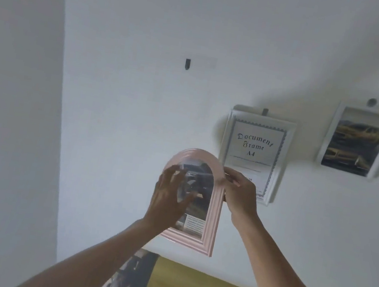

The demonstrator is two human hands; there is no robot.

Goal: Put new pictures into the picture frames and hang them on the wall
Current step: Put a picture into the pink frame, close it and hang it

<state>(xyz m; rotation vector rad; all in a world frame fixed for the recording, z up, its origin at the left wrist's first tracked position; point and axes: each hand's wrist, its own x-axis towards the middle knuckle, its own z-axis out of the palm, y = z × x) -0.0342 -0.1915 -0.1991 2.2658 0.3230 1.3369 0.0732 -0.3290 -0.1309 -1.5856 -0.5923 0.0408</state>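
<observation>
My right hand (239,196) pinches the right edge of the arched pink picture frame (210,223), held up before the white wall (127,108); my left hand (170,197), fingers spread, seemingly rests on its glass.

Soft, even, dimmish light; faint shadows left of the hung frames (254,153); motion blur throughout; wide-angle bending at edges.

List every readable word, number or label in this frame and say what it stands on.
"Document Frame A4": on the paper insert in the white document frame hanging on the wall.
Smaller lines lower on that insert: too blurred to read.
Caption block at the bottom of the picture in the pink arched frame: too small to read.
</observation>
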